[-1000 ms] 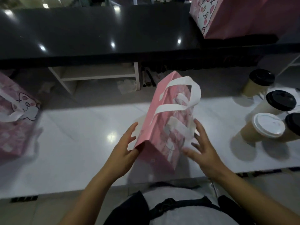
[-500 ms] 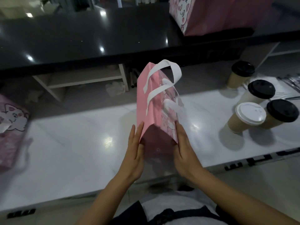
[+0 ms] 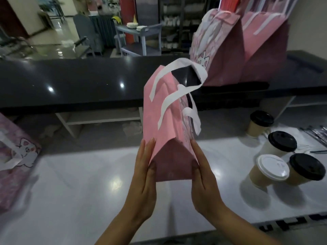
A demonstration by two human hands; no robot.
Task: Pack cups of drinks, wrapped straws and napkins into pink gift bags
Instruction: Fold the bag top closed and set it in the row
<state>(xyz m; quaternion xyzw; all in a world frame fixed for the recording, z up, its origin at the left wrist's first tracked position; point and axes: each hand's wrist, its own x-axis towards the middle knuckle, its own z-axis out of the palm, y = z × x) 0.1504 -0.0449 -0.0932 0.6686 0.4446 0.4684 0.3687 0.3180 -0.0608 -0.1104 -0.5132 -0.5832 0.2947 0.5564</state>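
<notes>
Head view: pink gift bag (image 3: 159, 112) pressed between my flat hands

My left hand (image 3: 143, 175) and right hand (image 3: 203, 175) lie flat against the two sides of the bag's lower end, fingers straight and together, palms facing each other with the bag between them. The bag sits in the middle of the frame, tilted so that its darker folded base faces me and its mouth points up and away. Its white ribbon handles (image 3: 177, 96) loop loosely over the top. Below it is the white counter (image 3: 70, 191).

At the right of the frame four paper cups stand close together on the counter: three with black lids (image 3: 261, 117) (image 3: 282, 144) (image 3: 307, 167) and one with a white lid (image 3: 272, 167). Two more pink bags (image 3: 221, 50) stand on the dark counter (image 3: 79, 82) at upper right, and another bag with a cat print (image 3: 16, 156) sits at the left edge.
</notes>
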